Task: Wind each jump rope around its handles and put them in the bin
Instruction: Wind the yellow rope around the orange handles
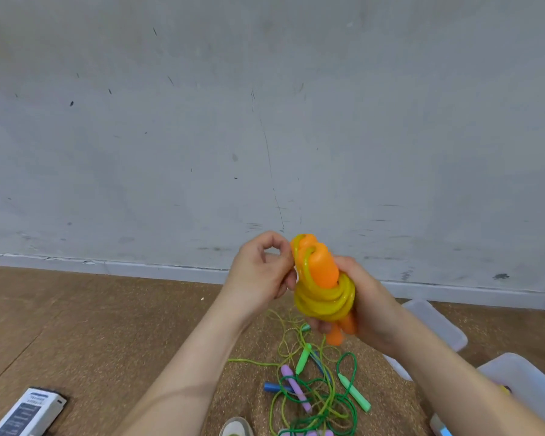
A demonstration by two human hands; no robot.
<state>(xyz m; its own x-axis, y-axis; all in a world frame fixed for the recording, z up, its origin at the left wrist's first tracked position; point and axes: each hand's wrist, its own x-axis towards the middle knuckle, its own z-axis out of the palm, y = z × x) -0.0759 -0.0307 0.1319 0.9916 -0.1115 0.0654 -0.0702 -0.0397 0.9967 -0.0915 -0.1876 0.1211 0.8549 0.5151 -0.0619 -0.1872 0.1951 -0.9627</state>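
An orange-handled jump rope is held up in front of the wall, its yellow cord coiled in many turns around the two handles. My right hand grips the handles and coil from behind and below. My left hand pinches the yellow cord near the top of the handles. On the floor below lies a tangle of other jump ropes with green, purple and blue handles and green cords. A translucent white bin sits at the lower right.
A translucent bin lid lies on the floor behind my right forearm. A white and dark device lies at the bottom left. A shoe tip shows at the bottom edge. A grey wall stands close ahead above brown flooring.
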